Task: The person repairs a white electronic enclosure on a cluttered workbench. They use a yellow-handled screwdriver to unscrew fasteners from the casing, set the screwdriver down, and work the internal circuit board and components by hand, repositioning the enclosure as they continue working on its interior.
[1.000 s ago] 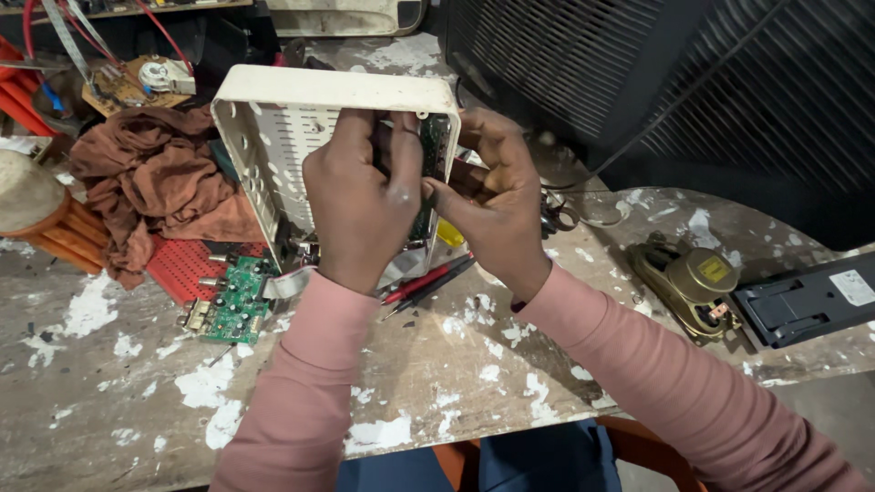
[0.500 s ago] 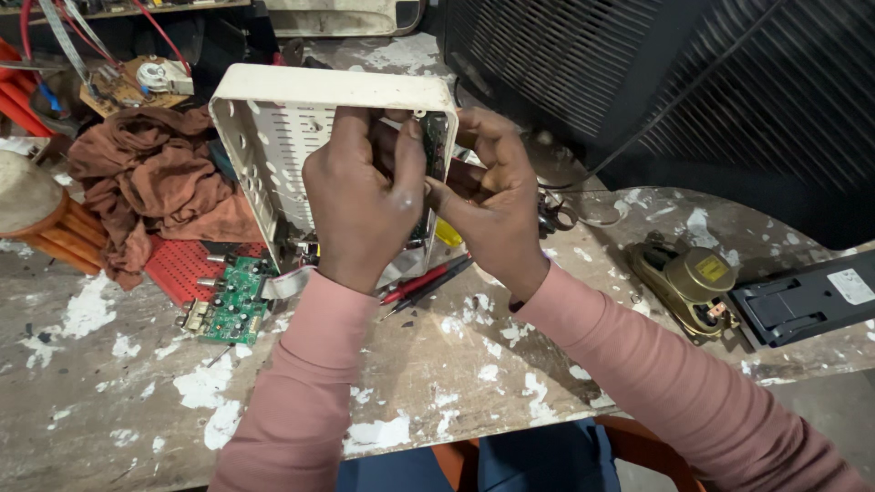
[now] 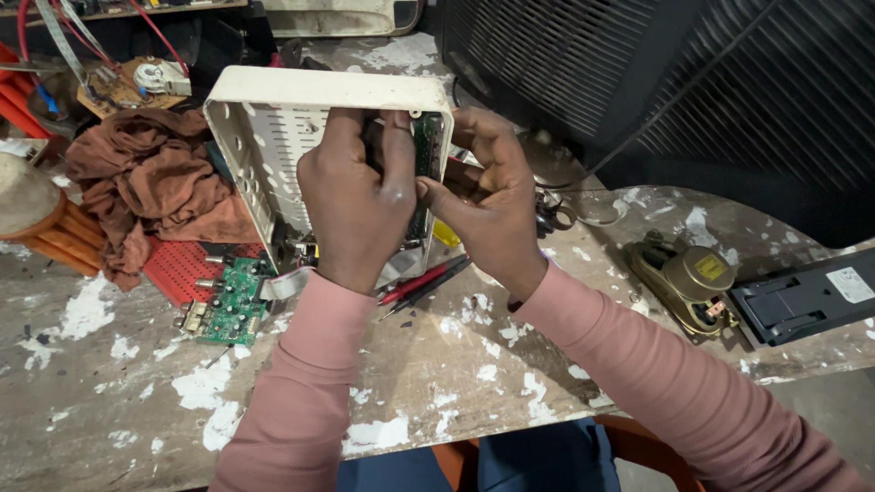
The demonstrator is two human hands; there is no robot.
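Note:
A cream plastic casing (image 3: 273,118) with rows of vent slots stands tilted on its edge at the middle of the worn workbench (image 3: 137,401). My left hand (image 3: 355,205) reaches into its open side, fingers pressed on a green circuit board (image 3: 427,150) fixed along the casing's right wall. My right hand (image 3: 492,196) grips that same right wall and board edge from outside, thumb against my left fingers. A grey ribbon cable (image 3: 284,284) runs from the casing down to a second green circuit board (image 3: 228,314) lying flat on the bench.
A brown rag (image 3: 155,187) lies left over a red perforated panel (image 3: 187,269). Red and black probes (image 3: 428,278) lie under the casing. At right sit an olive round motor part (image 3: 688,278) and a black tray-like cover (image 3: 802,296). A large dark grille (image 3: 693,82) stands behind.
The casing and both hands have barely moved; my fingers shift slightly on the board at the casing's right wall.

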